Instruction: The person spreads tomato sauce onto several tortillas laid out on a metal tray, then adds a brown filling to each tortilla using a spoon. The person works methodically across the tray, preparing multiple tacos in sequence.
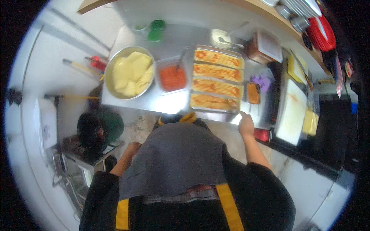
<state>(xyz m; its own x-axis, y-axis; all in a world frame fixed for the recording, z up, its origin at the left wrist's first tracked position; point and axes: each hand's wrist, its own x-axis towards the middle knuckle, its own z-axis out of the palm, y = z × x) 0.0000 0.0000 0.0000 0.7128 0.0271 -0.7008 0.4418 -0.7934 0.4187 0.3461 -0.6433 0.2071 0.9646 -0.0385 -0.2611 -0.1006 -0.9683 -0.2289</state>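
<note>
My right hand (pixel 246 125) is closed on the handle of a spoon (pixel 232 102). The spoon's bowl lies over the near right corner of a metal tray (pixel 217 109). Several long pale strips, apparently pasta, fill that tray, streaked with red-orange sauce (pixel 217 72). To the tray's left stands a clear plastic tub of red sauce (pixel 172 78) with a utensil leaning in it. Farther left, a round metal bowl (pixel 109 73) holds pale yellow sheets (pixel 129 73). My left hand (pixel 133 148) hangs low beside my apron, away from the table, its fingers too hidden to read.
Right of the tray are a small dish of orange-brown food (pixel 253 93), a purple cloth (pixel 262 81) and a lidded container (pixel 264 46). White and yellow cutting boards (pixel 292 111) and a knife (pixel 301 69) lie beyond. A wooden shelf (pixel 246 8) overhangs the back.
</note>
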